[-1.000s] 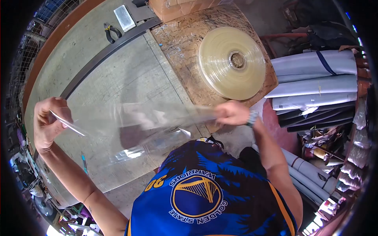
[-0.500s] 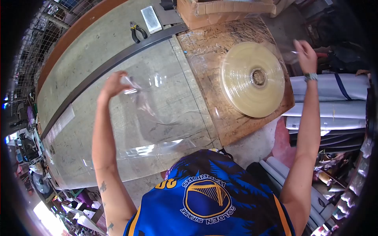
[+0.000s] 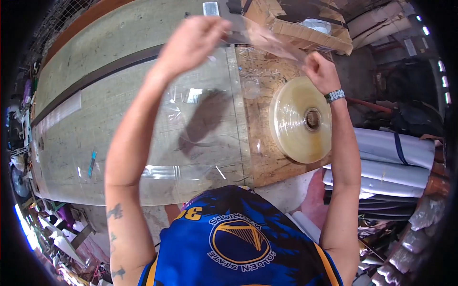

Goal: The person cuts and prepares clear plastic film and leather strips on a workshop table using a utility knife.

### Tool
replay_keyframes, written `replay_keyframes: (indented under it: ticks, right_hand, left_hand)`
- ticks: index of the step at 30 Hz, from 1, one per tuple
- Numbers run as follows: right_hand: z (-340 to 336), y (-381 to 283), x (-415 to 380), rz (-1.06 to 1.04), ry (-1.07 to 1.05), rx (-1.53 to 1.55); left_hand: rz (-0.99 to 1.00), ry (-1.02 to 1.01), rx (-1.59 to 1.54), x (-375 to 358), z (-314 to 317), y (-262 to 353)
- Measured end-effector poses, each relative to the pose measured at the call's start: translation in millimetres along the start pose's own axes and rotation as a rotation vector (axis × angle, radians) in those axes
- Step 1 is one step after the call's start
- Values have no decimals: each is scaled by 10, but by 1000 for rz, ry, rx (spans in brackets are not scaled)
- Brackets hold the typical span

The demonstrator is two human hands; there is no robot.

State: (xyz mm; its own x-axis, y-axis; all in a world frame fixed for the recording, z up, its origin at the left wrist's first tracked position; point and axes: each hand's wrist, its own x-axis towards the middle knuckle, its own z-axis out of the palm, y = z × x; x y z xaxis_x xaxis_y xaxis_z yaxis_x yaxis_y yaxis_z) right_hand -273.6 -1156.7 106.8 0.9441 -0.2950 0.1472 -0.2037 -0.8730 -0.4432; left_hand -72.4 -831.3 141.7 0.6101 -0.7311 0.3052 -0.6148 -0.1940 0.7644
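Your left hand point(image 3: 191, 43) is raised high above the workbench point(image 3: 119, 28), fingers pinched shut on one upper edge of a clear plastic sheet point(image 3: 210, 109). Your right hand point(image 3: 320, 71) is up as well, a little lower and off to the right, closed on the opposite edge of the same sheet; a watch point(image 3: 335, 96) sits on that wrist. The sheet is stretched between both hands in the air and hangs down toward your body, so that the bench top shows through it with glare streaks and the shadow of your arm falling on the surface below.

Just beneath your right hand a large roll of clear film point(image 3: 301, 119) lies flat on a wooden board point(image 3: 260, 157), its core hole facing up. The board sits at the right end of the workbench. Beyond your hands, at the far edge of the bench, an open cardboard box point(image 3: 305, 35) stands with something wrapped in plastic inside it. A dark metal rail point(image 3: 95, 78) runs along the bench top to the left. To your right, well apart from the sheet, long rolls of grey material point(image 3: 396, 157) lie stacked on their sides
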Motion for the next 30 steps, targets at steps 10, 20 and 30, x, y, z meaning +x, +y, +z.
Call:
replay_keyframes:
  ticks: [10, 20, 30]
  right_hand:
    - [-657, 2131, -1531, 259, 511, 168]
    - [-1260, 953, -1064, 156, 533, -24]
    - [-542, -827, -277, -95, 338, -175]
  left_hand:
    - [-386, 161, 11, -733, -1799, -1072]
    - [-78, -304, 587, -689, -71, -1145]
    - [-11, -196, -312, 182, 1166, 762]
